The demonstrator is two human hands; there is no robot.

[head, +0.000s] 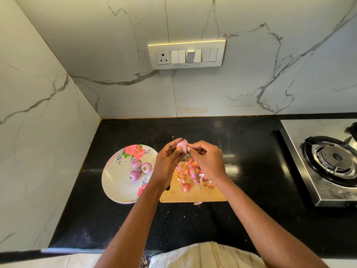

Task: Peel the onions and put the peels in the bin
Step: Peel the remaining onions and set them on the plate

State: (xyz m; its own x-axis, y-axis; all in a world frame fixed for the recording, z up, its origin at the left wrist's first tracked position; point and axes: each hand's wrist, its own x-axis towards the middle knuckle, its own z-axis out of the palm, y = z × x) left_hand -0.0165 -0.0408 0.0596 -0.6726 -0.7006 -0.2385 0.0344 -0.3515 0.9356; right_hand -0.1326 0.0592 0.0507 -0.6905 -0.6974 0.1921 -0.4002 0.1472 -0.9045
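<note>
**Onion held up over the board, both hands on it**

The onion, pale pink and small, sits above the far edge of the chopping board, lifted clear of it. The left hand grips it from the left side, fingers curled round the bulb with the thumb laid across its near face. The right hand meets it from the other side, its fingertips pinching at the onion's right edge, where a bit of skin shows; whether that skin is loose or attached cannot be told.

Directly beneath the hands, a heap of peels lies on the wooden board, with two unpeeled onions among them: one in the heap, another nearer the front. One scrap of peel lies on the black counter just off the board's front edge.

Just left of the board stands a rose-patterned plate carrying three peeled onions close together. Well off to the right is a steel gas stove. On the marbled wall behind is a switch panel.
</note>
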